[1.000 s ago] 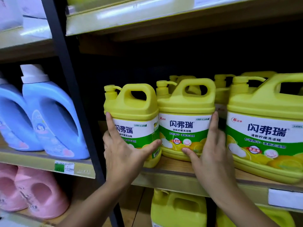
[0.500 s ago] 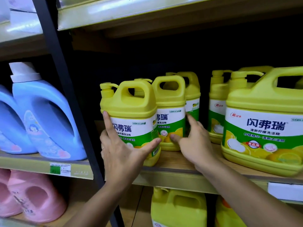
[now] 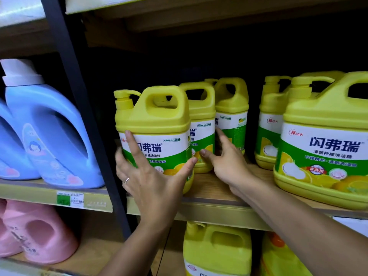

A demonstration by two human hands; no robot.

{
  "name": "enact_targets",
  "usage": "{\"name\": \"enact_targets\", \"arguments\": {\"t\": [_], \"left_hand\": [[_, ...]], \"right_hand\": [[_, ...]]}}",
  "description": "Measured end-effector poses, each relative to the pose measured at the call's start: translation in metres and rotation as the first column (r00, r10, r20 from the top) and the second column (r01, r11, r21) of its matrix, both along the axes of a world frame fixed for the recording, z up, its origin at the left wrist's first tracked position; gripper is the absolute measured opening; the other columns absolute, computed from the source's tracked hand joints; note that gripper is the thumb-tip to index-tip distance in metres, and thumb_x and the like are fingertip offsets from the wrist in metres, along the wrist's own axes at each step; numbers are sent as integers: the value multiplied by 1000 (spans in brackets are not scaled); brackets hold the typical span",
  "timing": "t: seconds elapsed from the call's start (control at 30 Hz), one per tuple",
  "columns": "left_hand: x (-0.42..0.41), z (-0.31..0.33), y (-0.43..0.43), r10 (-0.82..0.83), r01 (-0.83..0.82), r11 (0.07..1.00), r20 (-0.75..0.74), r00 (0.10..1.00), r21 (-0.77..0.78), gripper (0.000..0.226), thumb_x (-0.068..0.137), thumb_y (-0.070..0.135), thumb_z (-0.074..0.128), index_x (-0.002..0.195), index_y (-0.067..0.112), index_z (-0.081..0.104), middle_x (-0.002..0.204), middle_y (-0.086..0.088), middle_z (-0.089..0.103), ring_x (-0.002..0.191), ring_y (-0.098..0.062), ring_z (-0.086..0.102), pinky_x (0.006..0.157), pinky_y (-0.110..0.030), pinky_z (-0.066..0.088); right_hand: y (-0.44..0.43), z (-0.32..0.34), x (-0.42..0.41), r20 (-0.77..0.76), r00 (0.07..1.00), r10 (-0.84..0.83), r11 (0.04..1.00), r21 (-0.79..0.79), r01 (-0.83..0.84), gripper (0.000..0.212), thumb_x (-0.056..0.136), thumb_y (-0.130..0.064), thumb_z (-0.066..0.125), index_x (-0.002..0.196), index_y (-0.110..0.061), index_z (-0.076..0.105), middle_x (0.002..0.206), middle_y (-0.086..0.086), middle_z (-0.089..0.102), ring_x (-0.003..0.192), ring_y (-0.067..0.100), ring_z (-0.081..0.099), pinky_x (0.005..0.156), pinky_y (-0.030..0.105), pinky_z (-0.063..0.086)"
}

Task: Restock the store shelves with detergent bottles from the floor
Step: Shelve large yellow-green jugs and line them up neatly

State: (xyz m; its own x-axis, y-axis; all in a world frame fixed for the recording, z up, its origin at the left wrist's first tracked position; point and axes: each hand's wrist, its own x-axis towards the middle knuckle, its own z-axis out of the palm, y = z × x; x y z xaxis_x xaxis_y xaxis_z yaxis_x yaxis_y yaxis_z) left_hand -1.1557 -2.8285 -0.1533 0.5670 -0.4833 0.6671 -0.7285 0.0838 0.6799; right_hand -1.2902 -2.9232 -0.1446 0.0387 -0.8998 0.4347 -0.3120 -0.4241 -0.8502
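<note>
Head view: A front bottle [image 3: 159,120] of yellow detergent stands upright at the left end of the wooden shelf [image 3: 219,214], close to its front edge. The left hand [image 3: 151,182] holds it. Its fingers [image 3: 132,144] are spread wide across the label, the thumb is on the right side, and the other fingers go round the left side.

Just behind it stands a second bottle [image 3: 201,116], and behind that a third bottle [image 3: 233,108]. The three make a row going back into the dark. The right hand [image 3: 229,162] reaches past the front bottle and holds the second one at its right front corner, thumb on the label and first finger up its side. So the right hand is nearer the back bottles and the left hand is nearer the front one.

I think the next move is to push this row straight back, or line it up.

The front bottle hides most of the second one. The back of the shelf is too dark to see. A big bottle [image 3: 326,148] on the right is cut off by the edge. The floor does not show.
</note>
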Motion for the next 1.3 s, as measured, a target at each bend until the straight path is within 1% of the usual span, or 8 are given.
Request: {"name": "enact_targets", "arguments": {"t": [0.3, 0.47, 0.53, 0.7, 1.07, 1.13, 1.23, 1.3], "left_hand": [[4, -14, -11, 38, -30, 995, 78, 996, -100, 126, 57, 81, 71, 159, 37, 10, 158, -8, 15, 140, -33, 23, 112, -59, 30], [6, -16, -12, 36, -26, 992, 74, 997, -127, 125, 56, 83, 69, 159, 36, 13, 157, -10, 18, 139, -29, 23, 112, -51, 26], [5, -17, -12, 42, -34, 992, 70, 997, -122, 125, 57, 83, 69, 159, 36, 13, 157, -10, 18, 139, -31, 24, 112, -54, 28], [5, -17, -11, 42, -33, 992, 78, 996, -121, 126, 57, 83, 70, 159, 36, 12, 156, -12, 19, 138, -34, 25, 113, -48, 25], [4, -18, -12, 51, -38, 990, 95, 994, -137, 124, 60, 81, 71, 158, 39, 9, 157, -12, 20, 140, -35, 25, 111, -53, 29], [3, -18, -11, 39, -26, 990, 91, 995, -136, 124, 61, 82, 71, 158, 39, 9, 157, -13, 19, 141, -35, 25, 112, -54, 28], [2, -18, -9, 5, 6, 991, 82, 997, -135, 121, 60, 80, 69, 158, 38, 11, 159, -13, 16, 142, -35, 21, 113, -59, 28], [6, -19, -7, -20, 43, 990, 166, 986, -132, 121, 63, 76, 73, 159, 34, 13, 160, -14, 11, 147, -37, 16, 116, -61, 27]], "right_hand": [[-2, -7, 7, 38, 998, 46, 997, -63, -43, 78, 76, -25, 86, 143, -36, 47, 118, -21, 60, 107, 9, 62, 94, 32, 53], [-4, -9, 12, 15, 996, 92, 996, 2, -92, 73, 83, -24, 80, 147, -26, 45, 140, -12, 55, 122, 16, 59, 105, 41, 49], [-4, -9, 14, -6, 994, 108, 994, -4, -108, 72, 84, -22, 79, 148, -23, 46, 136, -17, 51, 124, 18, 59, 106, 42, 49], [-10, -6, 23, -24, 992, 126, 992, 30, -125, 69, 85, -10, 75, 147, -15, 45, 143, 9, 57, 132, 26, 53, 111, 44, 43], [-1, -2, 33, 2, 989, 147, 985, 89, -147, 64, 86, 1, 66, 145, -17, 48, 132, 10, 65, 121, 27, 61, 105, 44, 48], [6, 1, 27, 0, 998, 60, 996, 68, -60, 55, 84, -9, 73, 136, -18, 57, 127, 5, 68, 117, 21, 62, 104, 38, 48], [11, 10, 4, 60, 955, -292, 945, -134, 297, 37, 81, -23, 79, 114, -19, 63, 113, 1, 63, 106, 20, 60, 93, 34, 47], [6, 15, -15, 76, 889, -451, 872, -175, 457, 49, 79, -23, 80, 122, -19, 56, 125, 5, 54, 118, 25, 53, 99, 35, 40]]}}
